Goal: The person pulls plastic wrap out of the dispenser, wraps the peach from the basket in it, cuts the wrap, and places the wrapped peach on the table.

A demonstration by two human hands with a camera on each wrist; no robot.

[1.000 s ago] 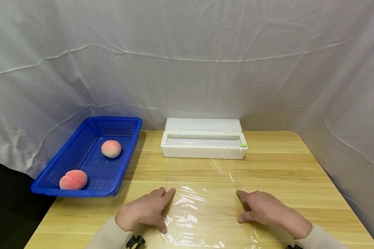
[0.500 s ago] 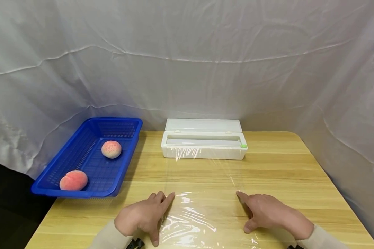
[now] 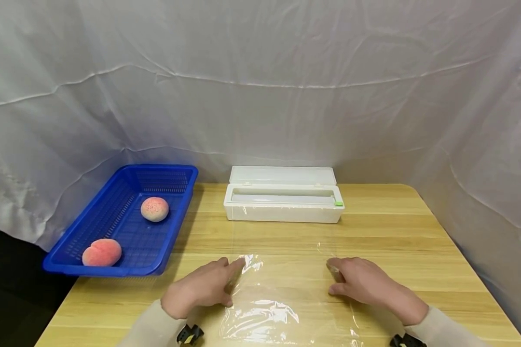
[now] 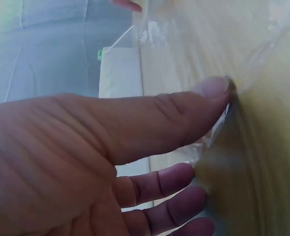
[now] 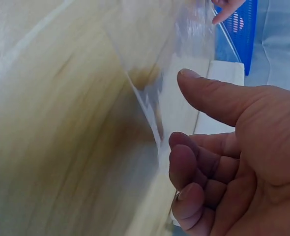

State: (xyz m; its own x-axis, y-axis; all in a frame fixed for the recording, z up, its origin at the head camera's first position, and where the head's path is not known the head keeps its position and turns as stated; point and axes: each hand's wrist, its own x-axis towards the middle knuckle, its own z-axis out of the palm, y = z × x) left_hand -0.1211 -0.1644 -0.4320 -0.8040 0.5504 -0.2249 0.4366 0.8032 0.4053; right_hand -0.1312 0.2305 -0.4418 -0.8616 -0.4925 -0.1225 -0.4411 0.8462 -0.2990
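A clear sheet of cling film [image 3: 282,289] lies over the table, running out from a white cling film box [image 3: 282,212] whose lid stands raised. At the film's left edge is my left hand [image 3: 206,286], its index finger stretched onto the film. The left wrist view shows that thumb [image 4: 184,115] right at the film's edge, apart from the other fingers. My right hand [image 3: 366,284] is at the right edge, index fingertip touching the film. In the right wrist view, its thumb [image 5: 214,96] is apart from the loosely bent fingers.
A blue plastic basket [image 3: 180,226] stands on the left with one peach [image 3: 155,209] towards its back and another peach [image 3: 102,252] at its front. The box has a green slider [image 3: 338,204]. A grey curtain [image 3: 282,120] hangs behind the wooden table [image 3: 399,231].
My left thumb moved down the film's edge, then back up nearer the index finger. My right hand shifted slightly up and left. The shiny creases in the film changed; box and basket stayed put.
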